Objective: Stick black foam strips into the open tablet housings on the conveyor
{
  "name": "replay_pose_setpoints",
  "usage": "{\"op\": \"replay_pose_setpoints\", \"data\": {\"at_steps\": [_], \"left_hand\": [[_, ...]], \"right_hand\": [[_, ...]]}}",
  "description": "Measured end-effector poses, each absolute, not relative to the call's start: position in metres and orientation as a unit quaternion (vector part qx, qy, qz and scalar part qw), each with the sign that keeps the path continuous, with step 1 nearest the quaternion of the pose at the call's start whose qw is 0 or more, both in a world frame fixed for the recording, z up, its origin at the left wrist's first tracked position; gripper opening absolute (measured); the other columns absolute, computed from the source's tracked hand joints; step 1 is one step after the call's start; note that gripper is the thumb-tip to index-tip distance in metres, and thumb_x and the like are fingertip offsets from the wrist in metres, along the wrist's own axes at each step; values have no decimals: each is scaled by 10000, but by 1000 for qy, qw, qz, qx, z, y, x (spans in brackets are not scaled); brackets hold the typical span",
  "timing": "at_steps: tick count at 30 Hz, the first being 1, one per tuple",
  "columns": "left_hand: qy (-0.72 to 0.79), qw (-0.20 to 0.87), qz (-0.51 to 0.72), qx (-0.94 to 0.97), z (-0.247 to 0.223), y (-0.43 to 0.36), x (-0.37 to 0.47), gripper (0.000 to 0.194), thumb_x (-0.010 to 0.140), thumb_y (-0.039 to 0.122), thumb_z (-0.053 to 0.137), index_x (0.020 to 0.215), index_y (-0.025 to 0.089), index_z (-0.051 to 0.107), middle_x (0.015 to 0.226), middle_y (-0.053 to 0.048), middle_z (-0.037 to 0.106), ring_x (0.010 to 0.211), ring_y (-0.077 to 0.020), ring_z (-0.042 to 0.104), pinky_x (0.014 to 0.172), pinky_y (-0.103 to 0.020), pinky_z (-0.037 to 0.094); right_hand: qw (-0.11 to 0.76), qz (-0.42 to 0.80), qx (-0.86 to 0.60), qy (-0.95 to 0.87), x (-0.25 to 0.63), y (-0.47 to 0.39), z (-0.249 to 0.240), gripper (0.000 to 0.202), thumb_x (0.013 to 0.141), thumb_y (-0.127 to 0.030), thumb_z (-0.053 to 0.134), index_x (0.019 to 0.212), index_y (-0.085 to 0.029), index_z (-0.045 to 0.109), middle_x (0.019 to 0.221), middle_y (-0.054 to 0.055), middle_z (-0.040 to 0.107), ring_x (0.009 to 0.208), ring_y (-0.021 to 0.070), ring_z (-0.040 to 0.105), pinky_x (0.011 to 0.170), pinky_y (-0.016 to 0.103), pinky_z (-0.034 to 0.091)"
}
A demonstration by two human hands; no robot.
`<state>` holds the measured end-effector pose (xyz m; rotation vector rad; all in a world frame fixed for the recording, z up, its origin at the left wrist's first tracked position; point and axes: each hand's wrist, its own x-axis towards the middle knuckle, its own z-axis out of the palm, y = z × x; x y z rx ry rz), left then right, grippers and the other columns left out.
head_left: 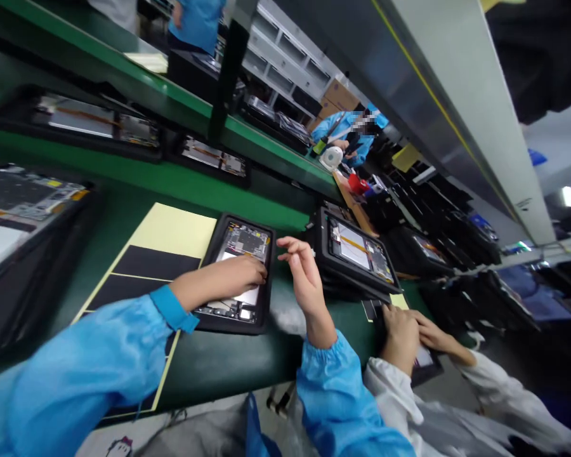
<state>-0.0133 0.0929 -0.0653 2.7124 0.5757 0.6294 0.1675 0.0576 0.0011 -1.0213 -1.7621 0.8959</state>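
An opened tablet [254, 242] lies in a black tray [262, 317] on the green bench, its circuit board and silvery battery exposed. My left hand [233, 276] rests across the middle of it, fingers together and bent down onto the parts; whatever they may hold is hidden. Just right of the tray, my right hand [302, 266] is raised above the bench with its fingers apart and nothing visible in them. Left of the tray lies a pale yellow sheet [176, 228] bearing black rectangular pieces [157, 261], partly under my left forearm.
Stacked trays with an opened tablet [356, 247] stand on the right. Further right, a co-worker's hands [402, 333] work over another device. More trays [95, 124] line the back, and a large stack [28, 209] fills the left edge. A shelf post [231, 70] rises behind.
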Motion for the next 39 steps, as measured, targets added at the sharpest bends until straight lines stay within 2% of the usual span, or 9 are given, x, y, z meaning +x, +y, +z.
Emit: {"op": "replay_pose_setpoints", "data": {"at_steps": [3, 6, 12, 16, 20, 23, 28, 35, 39], "left_hand": [[151, 179, 191, 953, -54, 110, -20, 300, 892, 17, 570, 972, 207, 787, 1059, -46, 757, 984, -183, 703, 865, -245, 512], [141, 194, 168, 956, -48, 121, -20, 357, 841, -20, 550, 944, 229, 785, 1061, -22, 751, 942, -164, 706, 794, -221, 500], [151, 225, 147, 951, -43, 137, -13, 388, 759, -17, 542, 899, 258, 778, 973, -6, 715, 939, -173, 672, 769, -221, 470], [169, 251, 146, 942, -42, 143, -9, 352, 769, 25, 511, 849, 245, 773, 923, -11, 688, 914, -179, 651, 794, -231, 463], [193, 281, 204, 918, -52, 144, -6, 296, 775, 54, 475, 772, 201, 732, 868, -26, 662, 876, -175, 627, 814, -245, 454], [206, 292, 243, 902, -59, 143, -4, 264, 798, 74, 456, 729, 184, 686, 832, -35, 641, 847, -179, 602, 804, -266, 447], [197, 291, 248, 902, -59, 143, -4, 282, 858, 108, 429, 722, 186, 663, 820, -45, 627, 848, -193, 565, 793, -293, 435], [196, 260, 268, 907, -66, 146, -7, 289, 827, 61, 429, 728, 178, 675, 850, -47, 627, 865, -193, 574, 791, -296, 438], [205, 229, 276, 911, -66, 147, -10, 306, 837, 36, 436, 760, 180, 695, 872, -44, 662, 887, -196, 575, 819, -297, 440]], "right_hand": [[437, 381, -423, -697, 197, 25, -13, 224, 1000, -478, 556, 1021, -263, 497, 1258, 107, 589, 1225, 234, 566, 1038, 376, 471], [404, 376, -440, -708, 211, 14, -24, 206, 975, -439, 609, 974, -256, 513, 1208, 98, 582, 1186, 233, 570, 1046, 379, 456], [308, 435, -391, -750, 213, 27, -33, 147, 1004, -395, 549, 987, -250, 566, 1074, 59, 590, 1030, 199, 584, 910, 326, 492], [341, 434, -453, -700, 205, 32, -46, 129, 1001, -335, 511, 961, -241, 591, 989, 36, 588, 920, 179, 583, 833, 297, 490], [362, 428, -510, -652, 194, 36, -58, 88, 910, -311, 624, 918, -225, 606, 930, 18, 562, 742, 142, 531, 613, 250, 431], [362, 411, -512, -662, 190, 46, -58, 97, 860, -293, 656, 898, -222, 603, 947, 21, 570, 738, 136, 522, 571, 241, 391], [366, 408, -485, -681, 192, 61, -50, 80, 860, -257, 626, 881, -223, 557, 917, 14, 605, 787, 146, 560, 637, 252, 426], [357, 345, -483, -721, 195, 49, -43, 100, 899, -205, 599, 940, -233, 513, 990, 46, 721, 943, 192, 666, 859, 331, 494], [338, 275, -491, -754, 193, 34, -44, 105, 916, -187, 582, 972, -242, 512, 1046, 76, 738, 1141, 240, 654, 973, 389, 497]]}}
